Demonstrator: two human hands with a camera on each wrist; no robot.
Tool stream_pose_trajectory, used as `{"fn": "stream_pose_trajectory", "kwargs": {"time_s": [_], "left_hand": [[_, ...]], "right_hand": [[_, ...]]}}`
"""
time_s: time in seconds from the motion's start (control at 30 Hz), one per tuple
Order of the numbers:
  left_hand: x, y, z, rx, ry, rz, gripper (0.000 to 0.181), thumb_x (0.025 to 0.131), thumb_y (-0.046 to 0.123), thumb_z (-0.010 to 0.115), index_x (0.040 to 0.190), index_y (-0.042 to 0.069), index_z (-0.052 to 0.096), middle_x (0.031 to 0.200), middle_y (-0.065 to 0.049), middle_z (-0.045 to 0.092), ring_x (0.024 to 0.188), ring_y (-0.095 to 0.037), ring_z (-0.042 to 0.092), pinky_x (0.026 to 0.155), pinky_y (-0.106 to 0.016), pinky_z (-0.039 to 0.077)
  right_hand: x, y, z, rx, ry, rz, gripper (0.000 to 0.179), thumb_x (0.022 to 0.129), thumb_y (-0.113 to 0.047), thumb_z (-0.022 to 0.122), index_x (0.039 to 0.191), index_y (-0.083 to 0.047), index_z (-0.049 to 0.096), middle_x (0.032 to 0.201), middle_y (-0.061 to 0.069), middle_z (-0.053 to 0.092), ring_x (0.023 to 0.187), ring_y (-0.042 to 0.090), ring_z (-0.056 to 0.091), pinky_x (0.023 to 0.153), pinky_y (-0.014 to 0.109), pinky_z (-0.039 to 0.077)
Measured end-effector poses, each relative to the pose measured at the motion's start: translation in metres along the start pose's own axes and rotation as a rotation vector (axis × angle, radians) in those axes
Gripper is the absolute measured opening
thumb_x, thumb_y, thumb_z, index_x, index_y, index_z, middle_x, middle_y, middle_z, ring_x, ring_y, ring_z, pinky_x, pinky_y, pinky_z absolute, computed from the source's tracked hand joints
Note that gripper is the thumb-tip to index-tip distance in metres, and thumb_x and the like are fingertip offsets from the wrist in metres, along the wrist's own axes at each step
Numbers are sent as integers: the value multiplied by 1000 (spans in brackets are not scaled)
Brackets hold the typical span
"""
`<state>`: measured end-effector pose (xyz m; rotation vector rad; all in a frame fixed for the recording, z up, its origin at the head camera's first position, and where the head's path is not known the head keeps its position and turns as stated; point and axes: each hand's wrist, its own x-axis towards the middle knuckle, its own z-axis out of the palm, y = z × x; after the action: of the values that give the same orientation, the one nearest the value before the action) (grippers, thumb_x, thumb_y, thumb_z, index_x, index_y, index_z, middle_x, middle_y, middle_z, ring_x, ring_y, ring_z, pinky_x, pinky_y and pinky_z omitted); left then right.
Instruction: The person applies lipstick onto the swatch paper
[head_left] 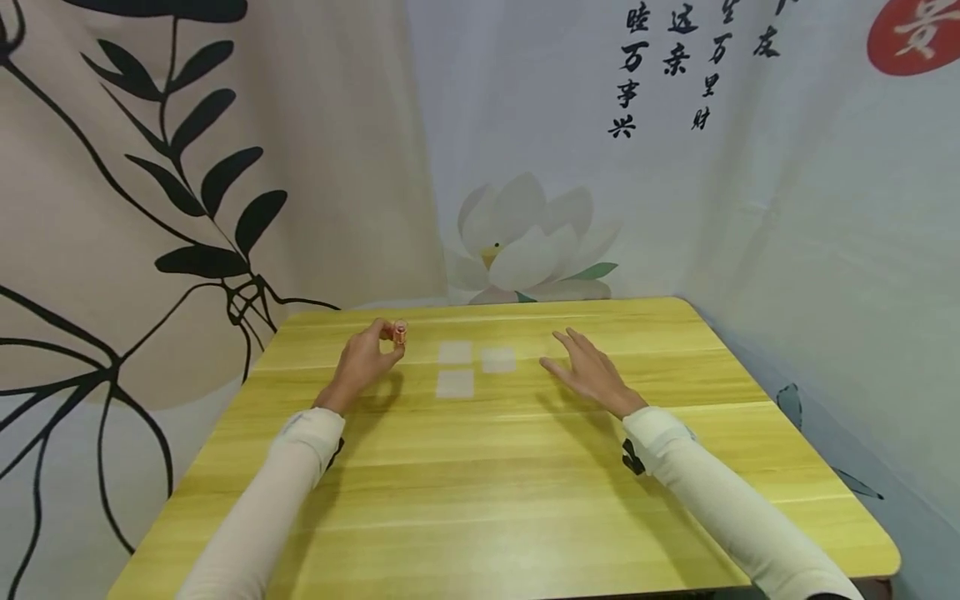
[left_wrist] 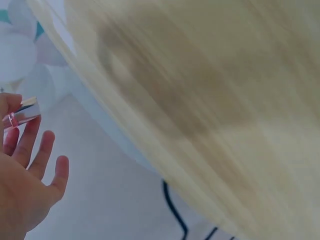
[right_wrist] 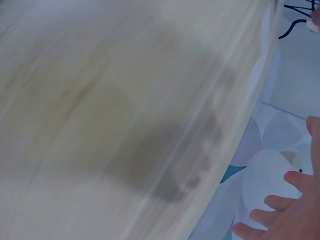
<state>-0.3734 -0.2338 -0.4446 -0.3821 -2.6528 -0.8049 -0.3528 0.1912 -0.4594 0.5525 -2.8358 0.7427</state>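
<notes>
A small, shiny pinkish cylinder (head_left: 400, 334), partly see-through, is pinched upright between the thumb and fingertips of my left hand (head_left: 363, 360), above the table's left-back part. In the left wrist view the cylinder (left_wrist: 31, 111) shows a clear end and a red ring; its exact kind is unclear, and fingers hide part of it. My right hand (head_left: 592, 372) hovers over the right side with its fingers spread, holding nothing. The right wrist view shows this hand (right_wrist: 295, 210) at its right edge. Between the hands lie three pale squares (head_left: 455, 383) on the tabletop.
The yellow wood-grain table (head_left: 480, 492) has rounded corners and reaches back to a printed curtain (head_left: 337, 167) with plant drawings, a lotus and dark writing. Shadows of both arms fall on the tabletop.
</notes>
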Motion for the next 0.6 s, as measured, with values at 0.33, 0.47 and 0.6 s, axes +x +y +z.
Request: {"fn": "stream_pose_trajectory", "kwargs": {"time_s": [0.33,0.47,0.6], "left_hand": [[3,32,12,32,-32,177,24,95,19,78,113,8,65,111,-12,74,103,-31,70,86,-50,55],[3,47,19,51,-39,231,23,95,20,77,111,8,67,108,-10,74,101,-31,70,84,-49,54],[2,64,25,66,-44,291,22,94,19,78,111,8,68,106,-8,74,100,-32,69,84,-48,54]], "right_hand": [[11,-24,0,71,-26,-23,80,103,-61,54,165,-16,30,166,12,35,150,37,37,111,62,39],[17,-39,1,72,-6,-45,77,103,-58,56,163,-15,34,160,12,45,142,36,48,103,59,48],[24,-54,4,97,-2,-73,71,104,-55,57,160,-14,40,152,13,54,132,34,58,95,55,54]]}}
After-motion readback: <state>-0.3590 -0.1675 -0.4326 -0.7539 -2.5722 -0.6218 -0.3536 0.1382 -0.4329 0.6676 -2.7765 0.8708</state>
